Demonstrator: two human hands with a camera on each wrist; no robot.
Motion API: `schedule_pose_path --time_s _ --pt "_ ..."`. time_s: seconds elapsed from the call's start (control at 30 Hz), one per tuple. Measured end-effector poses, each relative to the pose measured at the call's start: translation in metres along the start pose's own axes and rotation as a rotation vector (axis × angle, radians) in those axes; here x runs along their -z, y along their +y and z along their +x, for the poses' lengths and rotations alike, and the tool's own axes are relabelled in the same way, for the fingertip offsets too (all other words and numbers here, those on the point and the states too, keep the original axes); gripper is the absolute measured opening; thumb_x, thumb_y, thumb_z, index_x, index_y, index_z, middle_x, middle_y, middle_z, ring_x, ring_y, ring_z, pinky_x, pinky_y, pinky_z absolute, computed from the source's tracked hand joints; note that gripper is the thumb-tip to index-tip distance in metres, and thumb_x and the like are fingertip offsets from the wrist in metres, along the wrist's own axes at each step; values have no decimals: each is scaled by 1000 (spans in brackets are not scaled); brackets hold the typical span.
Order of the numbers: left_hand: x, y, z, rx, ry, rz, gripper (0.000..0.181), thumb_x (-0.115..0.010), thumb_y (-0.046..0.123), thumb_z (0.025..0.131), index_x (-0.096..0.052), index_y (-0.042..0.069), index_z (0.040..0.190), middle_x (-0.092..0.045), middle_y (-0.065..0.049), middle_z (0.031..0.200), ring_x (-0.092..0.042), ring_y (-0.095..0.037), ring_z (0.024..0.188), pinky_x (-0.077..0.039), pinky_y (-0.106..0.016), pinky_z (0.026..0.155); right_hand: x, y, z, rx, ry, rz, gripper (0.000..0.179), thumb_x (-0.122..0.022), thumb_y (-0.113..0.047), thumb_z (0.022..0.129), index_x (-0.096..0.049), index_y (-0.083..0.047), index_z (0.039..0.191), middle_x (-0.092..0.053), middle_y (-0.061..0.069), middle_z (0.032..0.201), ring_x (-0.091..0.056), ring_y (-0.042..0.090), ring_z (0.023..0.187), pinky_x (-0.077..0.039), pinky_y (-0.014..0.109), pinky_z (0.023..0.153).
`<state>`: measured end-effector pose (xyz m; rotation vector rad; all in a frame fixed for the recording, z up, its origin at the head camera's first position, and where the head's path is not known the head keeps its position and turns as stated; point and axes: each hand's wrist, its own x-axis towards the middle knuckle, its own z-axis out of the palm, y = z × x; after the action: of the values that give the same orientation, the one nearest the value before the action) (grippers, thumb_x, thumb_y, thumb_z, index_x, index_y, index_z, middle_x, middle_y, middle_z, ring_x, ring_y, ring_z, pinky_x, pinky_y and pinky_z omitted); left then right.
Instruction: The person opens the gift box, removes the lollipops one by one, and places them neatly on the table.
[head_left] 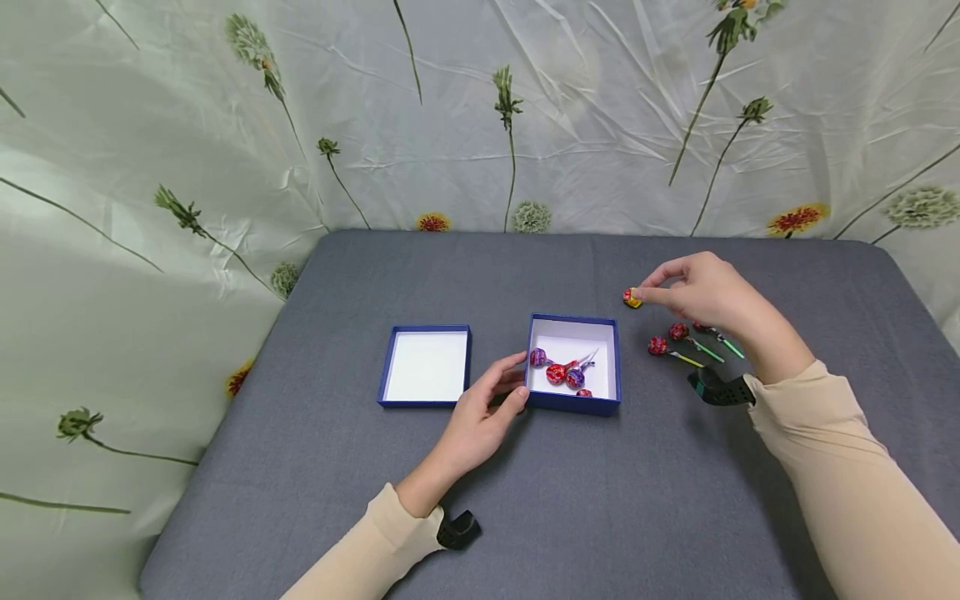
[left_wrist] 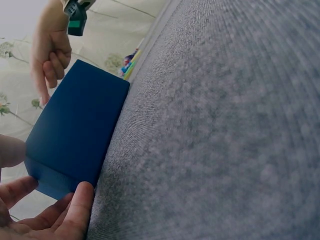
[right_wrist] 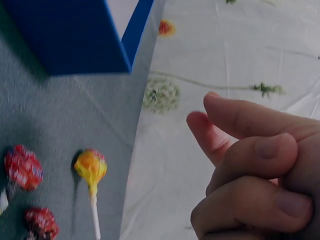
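Note:
My left hand [head_left: 480, 419] touches the left side of an open blue box [head_left: 573, 403], its thumb by the near left corner. Several wrapped lollipops lie inside, among them a red one [head_left: 556, 374] and a purple one [head_left: 537, 357]. Over at the right, my right hand [head_left: 705, 287] hovers by a yellow-wrapped lollipop [right_wrist: 91, 167]. In the right wrist view that lollipop lies on the table apart from the hand, with nothing between thumb and forefinger. Three dark red lollipops lie below the right hand, one [head_left: 657, 345] with a yellow stick, two [head_left: 678, 332] with green sticks.
A shallow blue box lid [head_left: 429, 367], white inside, lies left of the box. Grey cloth covers the table [head_left: 315, 467]. A pale flowered curtain [head_left: 450, 117] hangs behind it and along its left side.

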<state>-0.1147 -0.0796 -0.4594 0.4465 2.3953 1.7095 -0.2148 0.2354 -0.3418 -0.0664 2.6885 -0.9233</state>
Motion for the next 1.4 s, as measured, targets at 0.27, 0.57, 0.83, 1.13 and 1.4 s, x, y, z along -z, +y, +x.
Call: schedule_pose_path --time_s 0.27,0.57,0.83,1.13,1.4 --pt "0 0 0 -7 2 6 45 -54 27 105 -46 26 149 -58 -2 143 -61 -13 122 -57 -24 89 -15 -23 -8 66 -46 -56 31 -74 -45 89 -77 -16 99 -45 -5 51 -45 14 52 -39 32 53" --pt "1 -1 0 -8 3 -1 45 -54 25 105 -46 24 149 -59 -4 142 -61 -14 122 -57 -23 89 -45 -40 -4 184 -90 -238 12 -74 -31 90 -80 -22 94 -63 0 62 -56 15 58 -48 42 67" --pt "1 0 0 -5 1 -1 45 -54 27 105 -46 24 149 -58 -3 142 -61 -14 122 -57 -23 90 -66 -50 -5 188 -36 -419 10 -78 -25 85 -80 -22 93 -75 11 109 -66 25 90 -50 39 63" --pt "1 -1 0 -6 1 -1 45 -54 27 105 -46 23 149 -58 -4 143 -60 -14 123 -57 -23 90 -84 -55 -2 176 -55 -557 11 -74 -14 87 -78 -16 97 -74 11 96 -61 23 76 -51 39 56" --pt "0 0 0 -16 2 -6 46 -55 25 104 -46 22 149 -58 -7 142 -61 -17 124 -57 -23 90 -92 -53 0 171 -13 -649 10 -75 -12 86 -77 -13 96 -73 11 91 -59 24 68 -55 42 56"
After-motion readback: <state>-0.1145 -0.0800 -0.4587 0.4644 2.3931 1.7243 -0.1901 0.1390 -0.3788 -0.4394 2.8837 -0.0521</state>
